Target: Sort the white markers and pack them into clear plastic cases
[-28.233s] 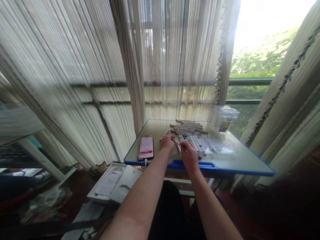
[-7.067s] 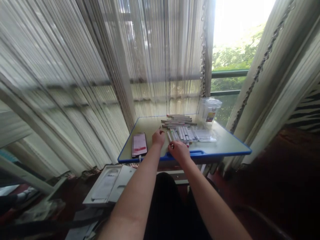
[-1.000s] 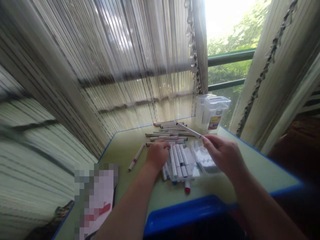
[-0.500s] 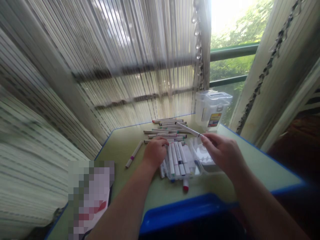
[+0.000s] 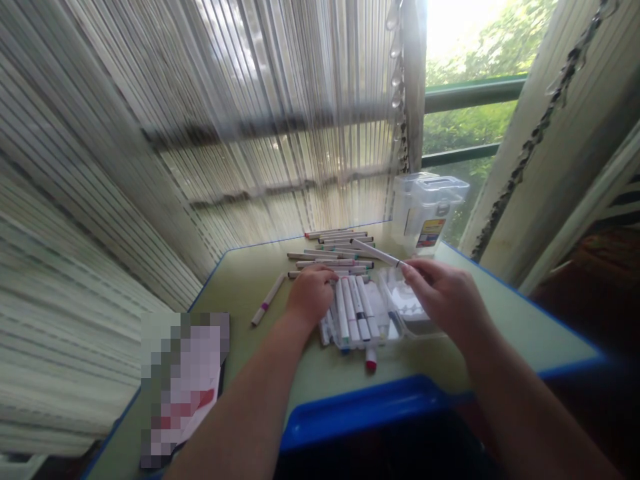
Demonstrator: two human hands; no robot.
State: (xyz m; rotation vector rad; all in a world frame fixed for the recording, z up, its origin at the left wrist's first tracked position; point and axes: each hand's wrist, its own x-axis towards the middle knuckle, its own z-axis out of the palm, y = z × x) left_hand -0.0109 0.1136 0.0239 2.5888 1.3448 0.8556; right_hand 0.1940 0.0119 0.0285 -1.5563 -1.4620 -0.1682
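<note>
My right hand [image 5: 443,297] pinches one end of a white marker [image 5: 376,253], which sticks up and away to the left above the table. My left hand [image 5: 311,293] rests curled on the left side of a row of white markers [image 5: 354,313] lying side by side in a clear flat tray [image 5: 407,310]; whether it grips one I cannot tell. A second group of markers [image 5: 335,252] lies crosswise farther back. One single marker with a purple band [image 5: 267,300] lies alone to the left of my left hand.
A clear lidded plastic box [image 5: 425,210] stands at the table's far right corner. A phone [image 5: 180,380] lies at the near left. The green table has a blue rim [image 5: 360,410]. Striped sheer curtains hang close behind it, with a window railing at the right.
The camera came much closer to the table than several seconds ago. Over the last second both hands stayed nearly still, the right hand keeping the marker raised.
</note>
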